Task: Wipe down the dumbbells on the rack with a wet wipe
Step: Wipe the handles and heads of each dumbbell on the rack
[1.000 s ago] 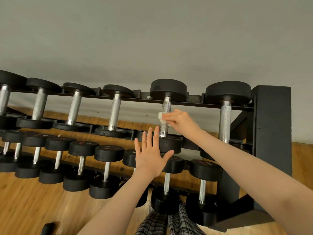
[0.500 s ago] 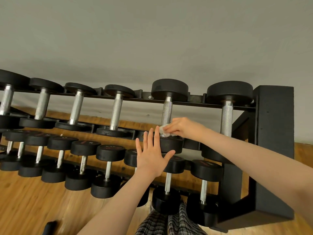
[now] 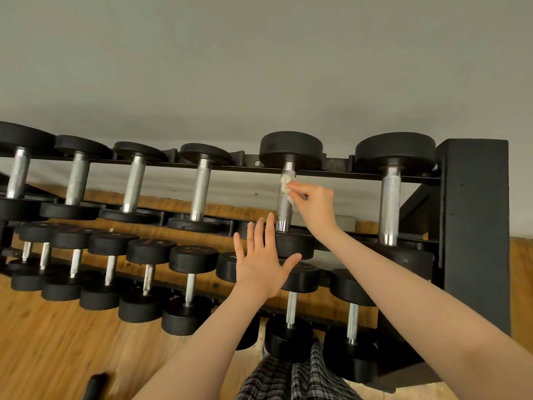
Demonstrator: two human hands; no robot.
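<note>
Small crumpled white wet wipe [image 3: 286,183], bunched and damp-looking, pressed against the upper part of a knurled steel handle [image 3: 285,203]. Handle belongs to a black round-headed rubber dumbbell [image 3: 290,150] on the top tier of a black metal rack [image 3: 473,226], second from the right end. Right hand [image 3: 313,202] pinches the wipe between thumb and fingertips; its grip is clenched on the wipe, wrist angled up from lower right. Left hand [image 3: 264,262] released, fingers straight and spread, palm toward the dumbbell's near head [image 3: 297,245]; contact cannot be told.

Handle surface finely cross-hatched, matte silver, with a smooth polished collar at the near end. Heads are thick matte black discs with rounded edges.

Top tier carries five more large black dumbbells [image 3: 393,151] with similar knurled handles. Lower tier holds a row of smaller black dumbbells [image 3: 192,258] with thin bright shafts, some bearing faint red markings. Rack end panel is flat, black, faintly textured.

Wood-plank floor [image 3: 52,342] below; plain grey wall [image 3: 259,67] behind. Plaid fabric [image 3: 277,379] at the bottom edge.
</note>
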